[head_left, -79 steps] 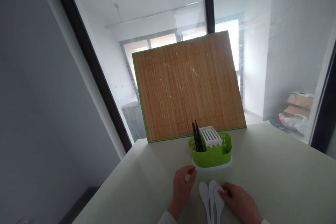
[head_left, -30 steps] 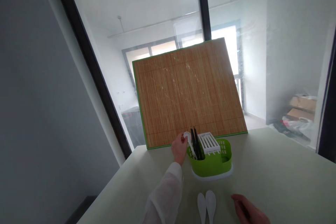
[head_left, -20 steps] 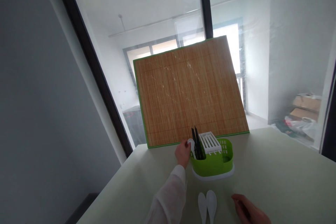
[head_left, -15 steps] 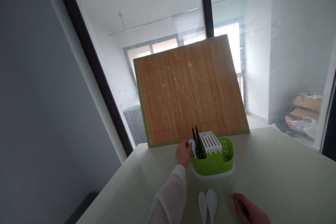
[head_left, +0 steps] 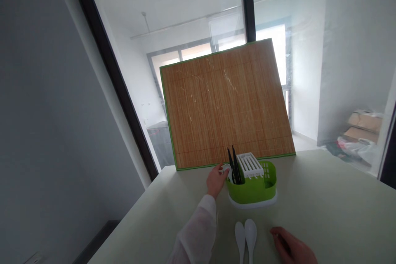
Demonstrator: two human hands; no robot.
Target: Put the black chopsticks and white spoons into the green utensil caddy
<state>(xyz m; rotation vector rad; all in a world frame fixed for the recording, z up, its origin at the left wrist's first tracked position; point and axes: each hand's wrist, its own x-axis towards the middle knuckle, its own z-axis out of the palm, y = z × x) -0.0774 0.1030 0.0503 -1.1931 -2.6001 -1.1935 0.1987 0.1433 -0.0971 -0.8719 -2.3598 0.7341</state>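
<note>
A green holder (head_left: 252, 192) with a white base stands on the table, with black chopsticks (head_left: 235, 169) upright in its left part and a white slatted rack (head_left: 250, 165) on top. At the holder's left end, my left hand (head_left: 216, 179) has its fingers around a white spoon (head_left: 227, 168), whose lower part is hidden inside the holder. Two white spoons (head_left: 240, 237) (head_left: 250, 233) lie side by side in front of the holder. To their right, my right hand (head_left: 292, 245) is near the table's front, fingers curled together; whether anything is in them is hidden.
Behind the holder, a large bamboo mat (head_left: 227, 105) with green edging leans against a glass partition with dark frames (head_left: 248, 8). Beyond the glass at the right lie cardboard boxes and bags (head_left: 361, 128). The pale table (head_left: 324, 198) extends to both sides.
The view has shifted slightly. My left hand's fingers have moved over the spoon's top, which now shows less. My right hand has hardly moved.
</note>
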